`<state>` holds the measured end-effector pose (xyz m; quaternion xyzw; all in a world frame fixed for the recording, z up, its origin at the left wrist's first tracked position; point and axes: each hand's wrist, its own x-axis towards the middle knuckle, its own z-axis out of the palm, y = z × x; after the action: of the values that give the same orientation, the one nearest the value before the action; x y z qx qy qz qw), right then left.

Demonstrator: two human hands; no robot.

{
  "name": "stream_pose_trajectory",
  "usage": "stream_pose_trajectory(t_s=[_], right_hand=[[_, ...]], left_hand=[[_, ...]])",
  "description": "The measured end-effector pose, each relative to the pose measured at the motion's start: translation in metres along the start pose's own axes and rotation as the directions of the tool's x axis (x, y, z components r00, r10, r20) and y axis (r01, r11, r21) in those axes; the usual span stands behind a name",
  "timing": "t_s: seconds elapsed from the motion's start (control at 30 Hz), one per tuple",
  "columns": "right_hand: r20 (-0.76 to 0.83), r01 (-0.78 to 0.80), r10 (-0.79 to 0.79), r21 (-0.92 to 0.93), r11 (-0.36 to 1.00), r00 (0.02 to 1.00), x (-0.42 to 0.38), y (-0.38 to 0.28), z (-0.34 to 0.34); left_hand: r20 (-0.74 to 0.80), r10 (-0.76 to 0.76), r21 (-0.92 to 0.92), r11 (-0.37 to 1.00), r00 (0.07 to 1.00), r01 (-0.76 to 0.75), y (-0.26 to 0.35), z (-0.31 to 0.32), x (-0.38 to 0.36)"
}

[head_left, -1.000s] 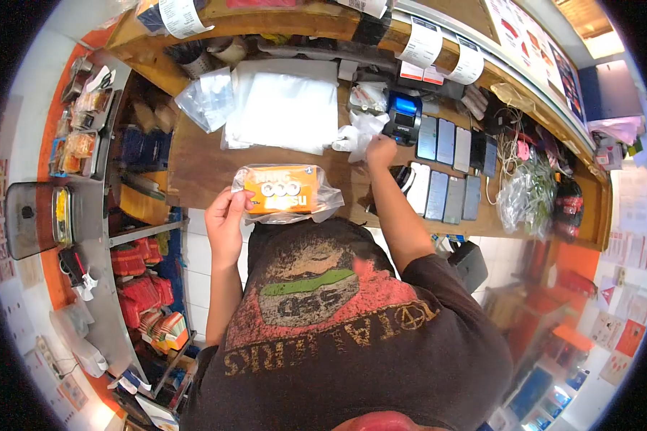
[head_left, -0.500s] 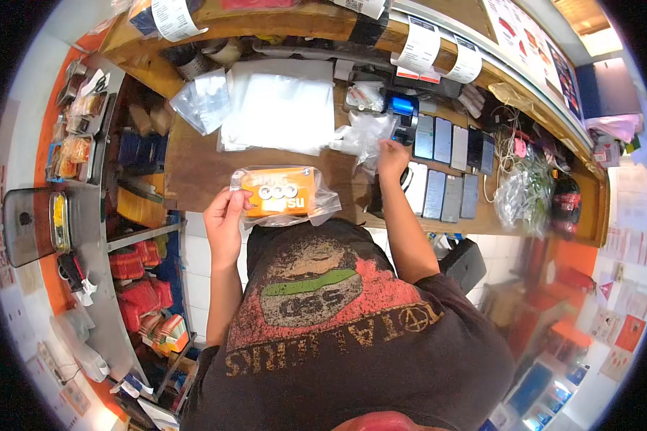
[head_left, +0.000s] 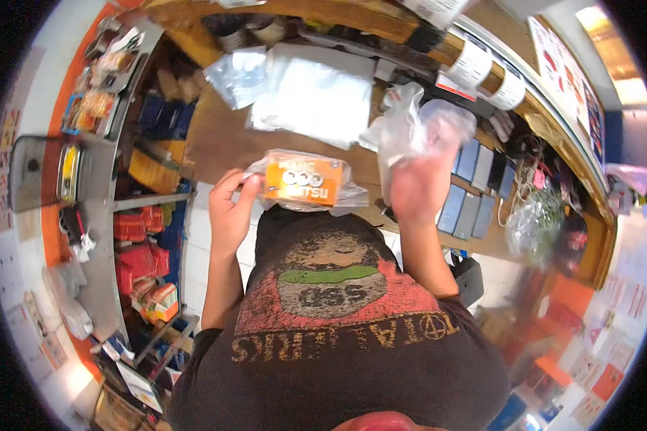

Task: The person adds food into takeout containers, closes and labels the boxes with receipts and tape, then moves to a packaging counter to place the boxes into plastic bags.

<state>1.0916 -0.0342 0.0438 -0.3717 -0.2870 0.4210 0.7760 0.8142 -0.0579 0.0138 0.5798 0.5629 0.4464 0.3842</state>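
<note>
My left hand pinches the left edge of an orange box that lies inside a clear plastic bag. White lettering and round marks cover the face of the box. Over the right part of the table, my right hand is raised and smeared by motion. It grips a crumpled clear plastic bag, which spreads upward from the fingers. This bag hides part of the table and the things behind it. The finger positions of the right hand are blurred.
A stack of clear plastic sheets or bags lies on the wooden table, beside smaller bags. Several phones rest at the right, near cables and a bundled plastic bag. Paper rolls hang from the shelf above.
My right hand has lifted the crumpled plastic bag from the table and brought it up toward me. The left hand still holds the bagged orange box. The view has shifted.
</note>
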Motion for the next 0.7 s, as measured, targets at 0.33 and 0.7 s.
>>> stream_pose_trajectory(t_s=[0.33, 0.7], right_hand=[[0.719, 0.238, 0.576, -0.683, 0.691, 0.389, -0.065, 0.166, 0.038], [0.554, 0.555, 0.820, -0.640, 0.531, -0.146, -0.016, 0.158, 0.061]], left_hand=[[0.022, 0.066, 0.097, 0.993, 0.998, -0.068, 0.020, -0.005, -0.007], [-0.109, 0.009, 0.222, 0.975, 0.994, 0.015, 0.019, -0.019, -0.008]])
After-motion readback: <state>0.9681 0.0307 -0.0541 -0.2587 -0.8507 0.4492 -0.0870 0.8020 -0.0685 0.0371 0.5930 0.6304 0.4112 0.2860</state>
